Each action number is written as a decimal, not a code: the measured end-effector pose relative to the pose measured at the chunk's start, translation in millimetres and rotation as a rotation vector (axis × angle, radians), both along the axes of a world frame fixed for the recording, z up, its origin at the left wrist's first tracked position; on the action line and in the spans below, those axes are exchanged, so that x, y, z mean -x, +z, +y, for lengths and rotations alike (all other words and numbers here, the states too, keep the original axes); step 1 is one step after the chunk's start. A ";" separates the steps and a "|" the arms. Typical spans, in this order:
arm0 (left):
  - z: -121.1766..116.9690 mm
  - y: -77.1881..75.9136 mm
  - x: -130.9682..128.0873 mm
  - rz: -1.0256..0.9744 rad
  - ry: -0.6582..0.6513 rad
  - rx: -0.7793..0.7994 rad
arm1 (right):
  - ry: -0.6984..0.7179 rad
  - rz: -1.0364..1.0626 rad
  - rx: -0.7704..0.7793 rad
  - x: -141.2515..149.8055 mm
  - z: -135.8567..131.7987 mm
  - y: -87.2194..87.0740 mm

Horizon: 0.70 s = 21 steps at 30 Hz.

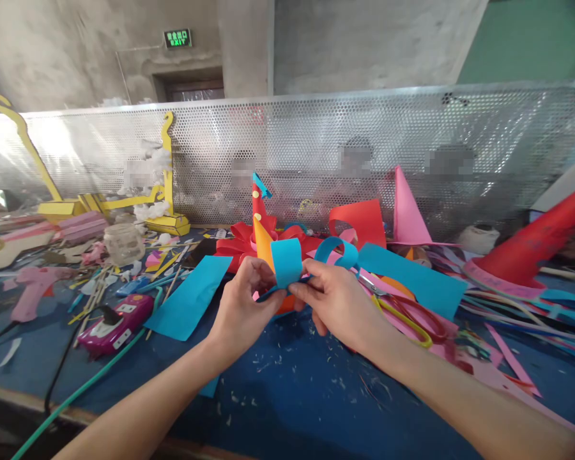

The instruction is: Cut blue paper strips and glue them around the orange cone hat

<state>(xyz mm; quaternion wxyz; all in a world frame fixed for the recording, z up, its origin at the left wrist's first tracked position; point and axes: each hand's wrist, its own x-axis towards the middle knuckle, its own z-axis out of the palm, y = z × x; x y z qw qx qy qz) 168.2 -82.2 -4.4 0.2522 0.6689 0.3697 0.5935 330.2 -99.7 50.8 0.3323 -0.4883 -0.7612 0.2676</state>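
Note:
In front of me both hands pinch a blue paper strip [286, 260], which curls up into a loop between them. My left hand [252, 287] grips its left part between thumb and fingers. On the other side, my right hand [328, 291] is closed on the strip's right part, and another blue paper curl [338, 250] rises just beyond it. An orange paper cone [263, 241] stands right behind the loop, its base hidden by my hands. Farther back is a red paper cone with yellow dots [257, 204], above red paper loops [239, 241].
Scissors [407, 313] with red and yellow handles lie right of my hands. Blue sheets [189, 297] flank them. At left are a purple power strip [117, 324], a pink glue gun [33, 291] and a jar [124, 243]. A perforated metal screen [297, 147] closes the table's back.

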 end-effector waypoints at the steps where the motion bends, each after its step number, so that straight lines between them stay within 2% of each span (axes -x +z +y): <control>1: -0.1 -0.4 -0.5 0.013 0.009 0.001 | 0.001 0.018 0.003 0.0 0.9 -1.4; 9: -1.6 -0.3 -1.5 0.052 0.051 -0.026 | 0.051 0.090 -0.071 -2.4 8.1 -13.2; 15: -1.8 -1.1 -2.6 0.097 0.069 -0.046 | 0.031 0.092 -0.136 -1.4 9.7 -16.8; 18: -5.7 4.0 -5.4 0.174 0.114 -0.041 | 0.038 0.127 -0.102 -3.0 8.4 -15.6; 21: -16.8 8.2 -2.9 0.337 0.150 -0.076 | 0.075 0.196 -0.022 -13.1 1.9 -16.6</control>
